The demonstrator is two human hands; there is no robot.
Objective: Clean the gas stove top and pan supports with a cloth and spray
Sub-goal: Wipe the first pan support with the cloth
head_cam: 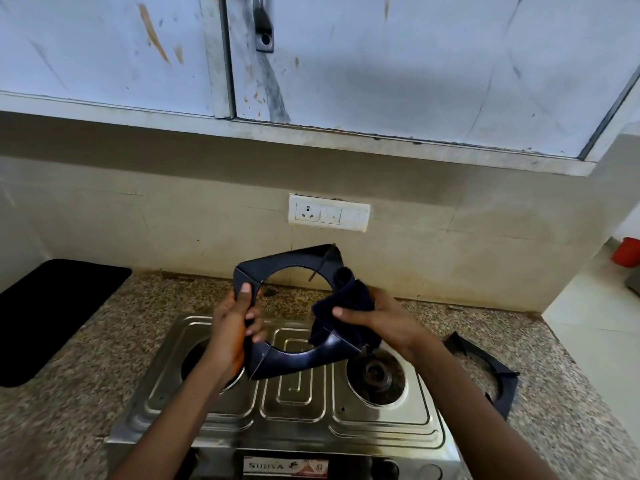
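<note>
A dark square pan support (294,261) with a round opening is held up, tilted, above the steel two-burner gas stove (287,407). My left hand (239,317) grips its left edge, thumb on the upper corner. My right hand (377,317) holds a dark blue cloth (349,299) bunched against the support's right side. The right burner (377,370) lies bare. My left forearm covers most of the left burner. A second pan support (491,372) lies on the counter to the right of the stove. No spray bottle shows.
The stove sits on a speckled granite counter (69,393). A black mat (52,313) lies at the left. A white socket plate (329,213) is on the tiled wall behind. Pale cupboards (381,64) hang overhead. A red container (627,251) stands far right.
</note>
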